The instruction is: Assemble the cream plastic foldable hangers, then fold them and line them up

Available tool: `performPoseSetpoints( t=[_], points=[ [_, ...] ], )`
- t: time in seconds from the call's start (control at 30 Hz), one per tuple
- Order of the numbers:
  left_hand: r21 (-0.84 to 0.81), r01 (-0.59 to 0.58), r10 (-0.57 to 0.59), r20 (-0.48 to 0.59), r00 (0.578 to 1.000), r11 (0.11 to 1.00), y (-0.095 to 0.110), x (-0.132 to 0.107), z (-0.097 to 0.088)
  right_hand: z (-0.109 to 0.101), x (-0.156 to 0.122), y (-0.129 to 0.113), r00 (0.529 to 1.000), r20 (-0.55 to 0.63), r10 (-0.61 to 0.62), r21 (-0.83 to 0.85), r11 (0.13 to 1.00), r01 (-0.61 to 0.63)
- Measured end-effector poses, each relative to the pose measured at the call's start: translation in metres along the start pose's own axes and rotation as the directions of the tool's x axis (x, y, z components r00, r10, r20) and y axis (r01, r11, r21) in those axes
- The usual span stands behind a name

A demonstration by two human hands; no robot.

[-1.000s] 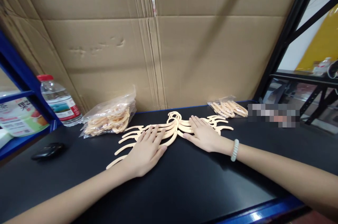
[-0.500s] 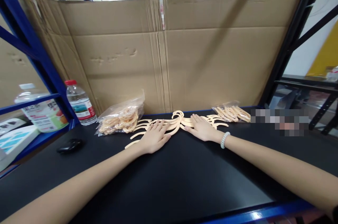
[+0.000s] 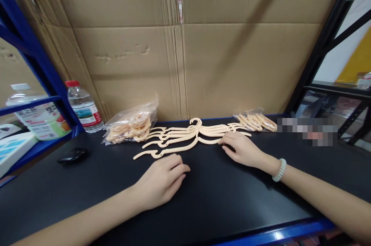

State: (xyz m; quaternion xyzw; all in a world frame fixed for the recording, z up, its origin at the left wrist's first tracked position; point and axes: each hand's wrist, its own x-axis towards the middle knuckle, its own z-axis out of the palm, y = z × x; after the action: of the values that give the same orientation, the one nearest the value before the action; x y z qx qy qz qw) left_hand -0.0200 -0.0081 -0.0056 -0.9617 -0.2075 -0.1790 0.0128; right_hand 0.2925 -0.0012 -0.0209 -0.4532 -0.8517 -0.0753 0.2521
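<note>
Several cream-coloured clothes hangers (image 3: 181,147) lie stacked on the black table, hooks bunched at the middle and arms spread to both sides. My left hand (image 3: 162,180) is just in front of the nearest hanger's left arm, its fingers loosely bent and somewhat apart, with nothing in them. At the other side, my right hand (image 3: 243,149) has its fingertips at the nearest hanger's right arm, seeming to touch it. A gap shows between its thumb and forefinger. The tip of that hanger arm is partly hidden by the right hand.
Clear bags of similar cream pieces lie at the back left (image 3: 129,126) and back right (image 3: 255,120). A black mouse (image 3: 73,156) and a red-capped water bottle (image 3: 85,108) are at the left. Behind the table stands a cardboard wall (image 3: 130,56).
Both hands were flat on the stacked hangers. The left has come back toward me and bent its fingers; the right has slid rightward to the hangers' end. The hangers are more exposed.
</note>
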Motion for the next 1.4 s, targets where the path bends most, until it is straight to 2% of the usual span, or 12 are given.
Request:
performPoseSetpoints(
  t=[0.13,0.27,0.43,0.53,0.6,0.73,0.9,1.0,1.13,1.27,1.4],
  points=[
    [-0.142,0.040,-0.045,-0.038,0.998,0.989,-0.001,-0.004,0.009,0.001,-0.001,-0.007,0.997,0.074,0.016,-0.059,0.998,-0.012],
    [-0.269,0.076,-0.078,0.001,0.997,0.960,-0.008,-0.008,0.009,-0.007,-0.004,-0.004,0.992,0.089,0.087,-0.078,0.994,-0.080],
    [-0.239,0.111,-0.117,-0.011,0.993,0.965,-0.013,-0.011,0.010,-0.024,-0.011,0.015,0.938,0.181,0.296,-0.034,0.955,-0.294],
    [-0.176,0.136,-0.150,-0.064,0.987,0.975,-0.014,-0.011,0.011,-0.030,-0.011,0.026,0.919,0.177,0.352,0.003,0.934,-0.358],
    [-0.177,0.162,-0.178,-0.077,0.981,0.971,-0.013,-0.010,0.010,-0.028,-0.011,0.031,0.936,0.128,0.328,0.007,0.944,-0.331],
    [-0.218,0.167,-0.174,-0.014,0.985,0.962,-0.008,-0.006,0.005,-0.015,-0.014,0.033,0.975,0.044,0.219,-0.040,0.975,-0.217],
    [-0.212,0.088,-0.075,0.069,0.995,0.973,0.001,-0.005,0.003,-0.003,-0.019,0.024,0.977,0.093,0.194,-0.136,0.974,-0.180],
    [-0.219,0.064,-0.048,0.081,0.996,0.974,0.004,-0.004,0.003,-0.005,-0.018,0.021,0.975,0.103,0.197,-0.109,0.977,-0.185],
    [-0.286,0.129,-0.107,0.092,0.990,0.950,0.006,-0.003,0.002,-0.006,-0.015,0.022,0.989,0.068,0.133,0.006,0.991,-0.134],
    [-0.392,0.193,-0.165,0.104,0.981,0.900,0.010,-0.005,-0.001,-0.002,-0.011,0.019,0.994,0.082,0.072,0.116,0.990,-0.081],
    [-0.462,0.284,-0.280,0.079,0.957,0.840,0.013,-0.006,-0.002,-0.004,-0.010,0.014,0.986,0.058,0.158,0.152,0.974,-0.165]
  ],
)
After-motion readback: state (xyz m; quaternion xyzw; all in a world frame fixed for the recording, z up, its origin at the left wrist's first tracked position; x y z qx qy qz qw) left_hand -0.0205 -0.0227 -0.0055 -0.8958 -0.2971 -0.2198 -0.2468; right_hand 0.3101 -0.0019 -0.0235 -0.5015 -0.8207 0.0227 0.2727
